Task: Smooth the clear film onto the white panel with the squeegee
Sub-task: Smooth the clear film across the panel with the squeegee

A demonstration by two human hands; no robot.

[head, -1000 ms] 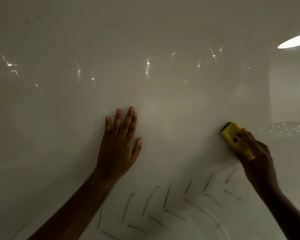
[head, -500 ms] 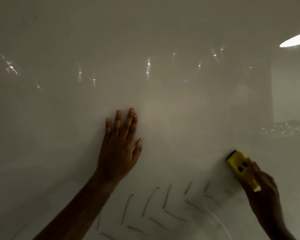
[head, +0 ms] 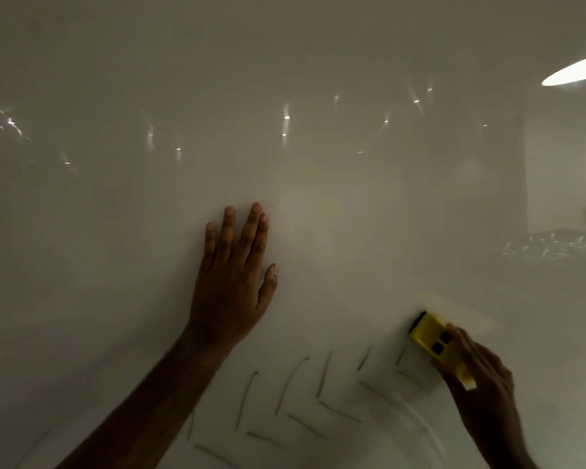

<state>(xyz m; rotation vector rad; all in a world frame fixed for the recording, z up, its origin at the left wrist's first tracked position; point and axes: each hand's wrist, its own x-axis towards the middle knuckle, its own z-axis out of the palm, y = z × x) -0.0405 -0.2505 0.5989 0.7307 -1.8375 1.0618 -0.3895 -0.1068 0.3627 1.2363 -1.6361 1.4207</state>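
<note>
- Clear film is lying over the white panel, hard to tell apart from it; short grey crease lines, roughly a dozen, are showing low in the view.
- One left hand is pressing flat, fingers spread and gripping nothing, likely pinning the film against sliding.
- One right hand is closing around the single yellow squeegee, its dark edge lying against the film just above the creases, probably to push trapped wrinkles outward.
- Two square holes are showing in the squeegee.
</note>
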